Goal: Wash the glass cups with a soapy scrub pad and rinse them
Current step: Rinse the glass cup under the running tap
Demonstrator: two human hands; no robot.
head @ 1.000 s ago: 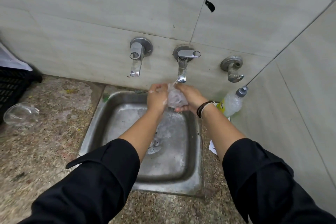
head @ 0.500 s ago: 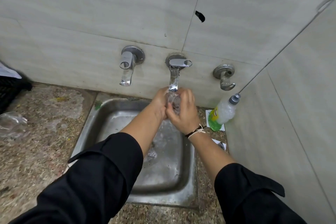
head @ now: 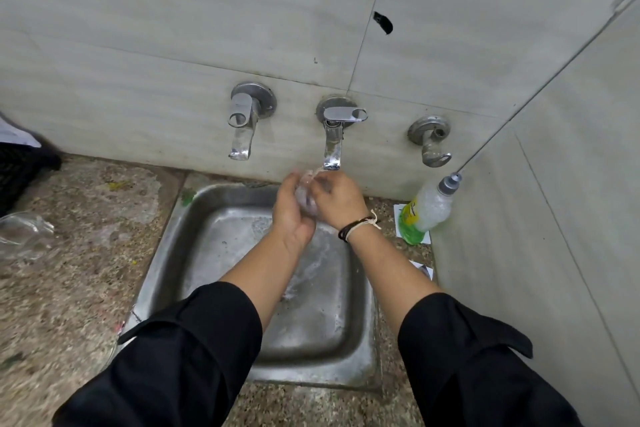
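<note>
Glass cup (head: 306, 198) still under running tap (head: 333, 146), left hand (head: 290, 215) and right hand (head: 337, 199) both gripping it, right hand shifted rightward

2 hands (head: 294, 211) (head: 337, 199), 2 glass cups (head: 306, 199) (head: 24, 234), 3 wall taps (head: 244, 118) (head: 334, 130) (head: 431, 140), 1 sink (head: 207, 253), 1 soap bottle (head: 427, 210), 1 black crate (head: 20, 170).

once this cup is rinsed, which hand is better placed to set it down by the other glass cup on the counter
Left, probably. The other glass cup lies on the counter at the far left, on the left hand's side of the sink. The right hand would have to cross over. Both hands now hold the rinsed cup.
</note>
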